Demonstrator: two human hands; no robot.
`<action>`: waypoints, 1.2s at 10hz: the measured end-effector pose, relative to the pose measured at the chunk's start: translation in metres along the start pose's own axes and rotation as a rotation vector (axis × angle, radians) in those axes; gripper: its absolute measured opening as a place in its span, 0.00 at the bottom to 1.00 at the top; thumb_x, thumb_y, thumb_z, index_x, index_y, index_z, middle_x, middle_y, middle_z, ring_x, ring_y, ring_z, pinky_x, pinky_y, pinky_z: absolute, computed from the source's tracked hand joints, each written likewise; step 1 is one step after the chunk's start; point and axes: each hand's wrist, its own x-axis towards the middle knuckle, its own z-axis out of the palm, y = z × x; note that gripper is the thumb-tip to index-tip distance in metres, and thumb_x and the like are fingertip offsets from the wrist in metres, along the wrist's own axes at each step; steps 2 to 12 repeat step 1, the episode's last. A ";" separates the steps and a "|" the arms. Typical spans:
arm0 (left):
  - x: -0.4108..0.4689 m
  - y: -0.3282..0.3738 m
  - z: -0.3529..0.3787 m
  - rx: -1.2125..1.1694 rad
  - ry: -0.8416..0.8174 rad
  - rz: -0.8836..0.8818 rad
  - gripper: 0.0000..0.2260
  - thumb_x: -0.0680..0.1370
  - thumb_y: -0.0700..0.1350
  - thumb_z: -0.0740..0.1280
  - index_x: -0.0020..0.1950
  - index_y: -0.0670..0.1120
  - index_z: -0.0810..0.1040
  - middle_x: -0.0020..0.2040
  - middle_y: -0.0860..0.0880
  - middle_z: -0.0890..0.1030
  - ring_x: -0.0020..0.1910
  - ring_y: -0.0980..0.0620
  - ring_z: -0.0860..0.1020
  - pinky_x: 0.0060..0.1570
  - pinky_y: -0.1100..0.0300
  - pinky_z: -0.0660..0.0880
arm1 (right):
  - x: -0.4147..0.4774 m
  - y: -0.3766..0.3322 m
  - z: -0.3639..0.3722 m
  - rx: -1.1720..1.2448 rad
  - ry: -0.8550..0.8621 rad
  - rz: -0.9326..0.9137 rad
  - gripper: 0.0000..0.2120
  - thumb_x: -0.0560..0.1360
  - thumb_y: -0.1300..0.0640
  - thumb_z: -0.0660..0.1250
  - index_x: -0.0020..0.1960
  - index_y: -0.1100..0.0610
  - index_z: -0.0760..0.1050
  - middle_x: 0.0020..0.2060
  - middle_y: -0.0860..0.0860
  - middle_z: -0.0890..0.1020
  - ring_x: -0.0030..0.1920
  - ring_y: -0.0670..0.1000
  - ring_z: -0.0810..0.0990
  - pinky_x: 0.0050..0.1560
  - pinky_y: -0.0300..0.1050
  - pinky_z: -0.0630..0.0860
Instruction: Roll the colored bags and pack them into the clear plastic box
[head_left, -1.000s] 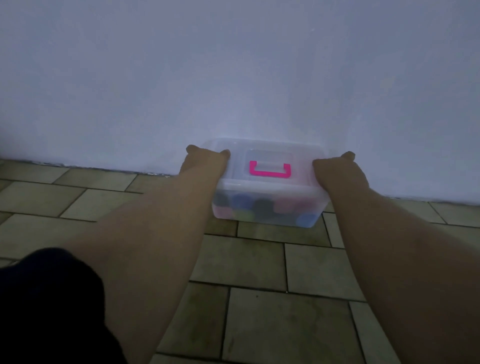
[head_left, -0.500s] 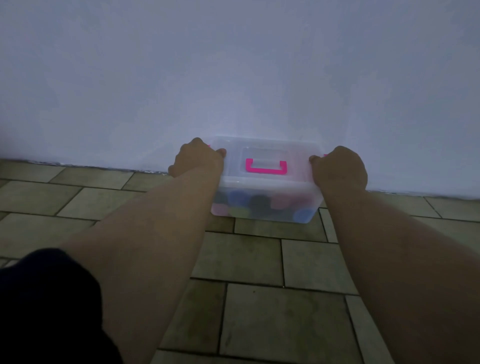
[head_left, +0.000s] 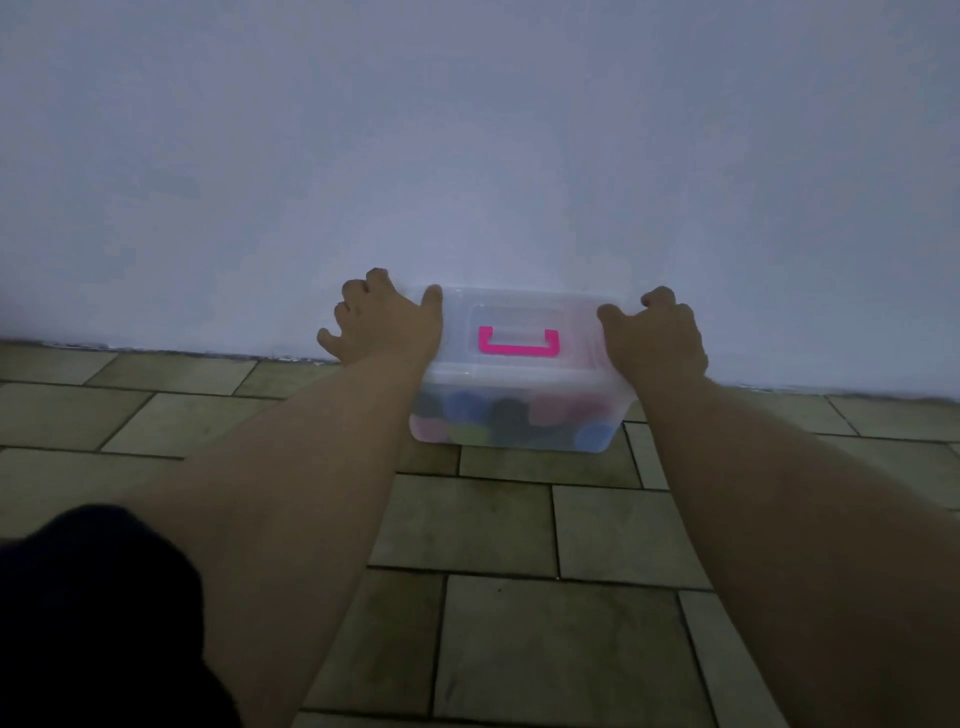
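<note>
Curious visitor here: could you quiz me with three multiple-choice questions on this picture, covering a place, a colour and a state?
1. Where does the clear plastic box stand?
A) on a table
B) on the tiled floor by the wall
C) on a shelf

2. What colour is the handle?
A) green
B) pink
C) black

3. The lid is:
A) on the box
B) lying on the floor
C) held in the air

Answers:
1 B, tiles lie under it and the wall is just behind.
2 B, it shows bright pink.
3 A, it covers the box over the rolled bags.
</note>
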 end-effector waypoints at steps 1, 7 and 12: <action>0.005 -0.003 -0.016 -0.149 -0.110 -0.029 0.32 0.73 0.68 0.56 0.73 0.54 0.62 0.74 0.48 0.60 0.73 0.45 0.59 0.69 0.35 0.47 | 0.001 0.001 -0.019 0.230 -0.027 0.039 0.30 0.70 0.37 0.63 0.67 0.53 0.67 0.63 0.57 0.72 0.61 0.60 0.73 0.63 0.57 0.67; 0.005 -0.003 -0.016 -0.149 -0.110 -0.029 0.32 0.73 0.68 0.56 0.73 0.54 0.62 0.74 0.48 0.60 0.73 0.45 0.59 0.69 0.35 0.47 | 0.001 0.001 -0.019 0.230 -0.027 0.039 0.30 0.70 0.37 0.63 0.67 0.53 0.67 0.63 0.57 0.72 0.61 0.60 0.73 0.63 0.57 0.67; 0.005 -0.003 -0.016 -0.149 -0.110 -0.029 0.32 0.73 0.68 0.56 0.73 0.54 0.62 0.74 0.48 0.60 0.73 0.45 0.59 0.69 0.35 0.47 | 0.001 0.001 -0.019 0.230 -0.027 0.039 0.30 0.70 0.37 0.63 0.67 0.53 0.67 0.63 0.57 0.72 0.61 0.60 0.73 0.63 0.57 0.67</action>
